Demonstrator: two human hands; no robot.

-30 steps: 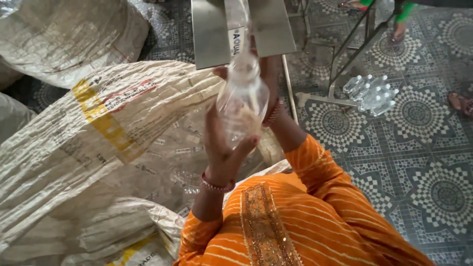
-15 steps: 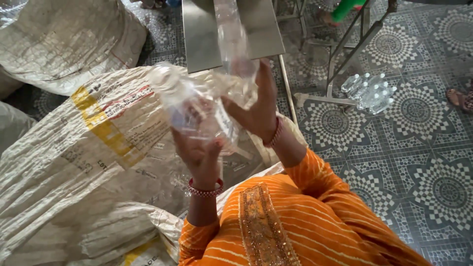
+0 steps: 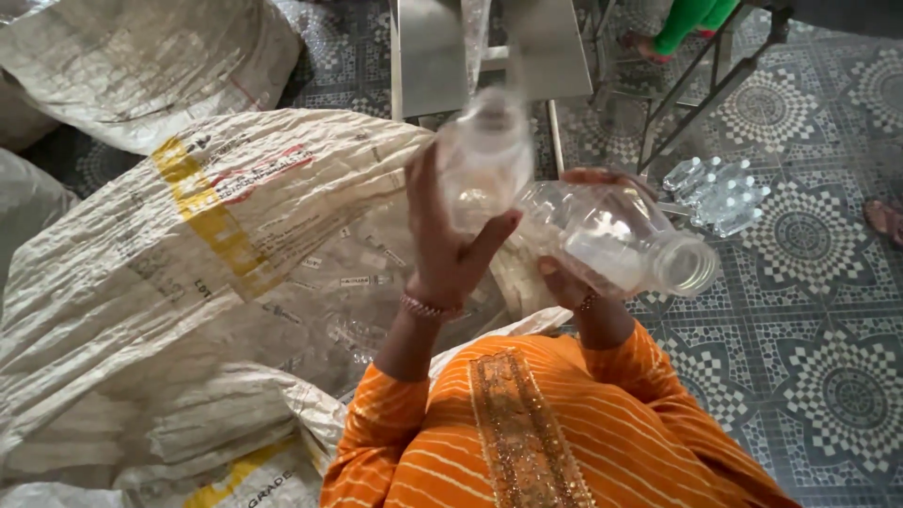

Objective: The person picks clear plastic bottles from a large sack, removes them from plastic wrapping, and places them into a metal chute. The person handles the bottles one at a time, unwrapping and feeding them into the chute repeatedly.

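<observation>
My left hand (image 3: pixel 451 240) is raised and closed around a clear plastic bottle (image 3: pixel 482 155) held upright, blurred by motion. My right hand (image 3: pixel 569 273) grips a second clear plastic bottle (image 3: pixel 616 240) that lies tilted, its open mouth pointing right. The two bottles are close together in front of me. Both arms wear orange striped sleeves, and a bangle sits on each wrist.
A large white woven sack (image 3: pixel 216 273) lies open at the left, with another sack (image 3: pixel 141 56) behind it. A metal table (image 3: pixel 433 52) stands ahead. Several clear bottles (image 3: pixel 717 193) lie on the patterned tile floor (image 3: pixel 828 357) at the right. Another person's foot (image 3: pixel 884 218) is at the right edge.
One second ago both hands held a single upright bottle. Now each hand has its own bottle, the right one tipped sideways to the right, the left one lifted upright.
</observation>
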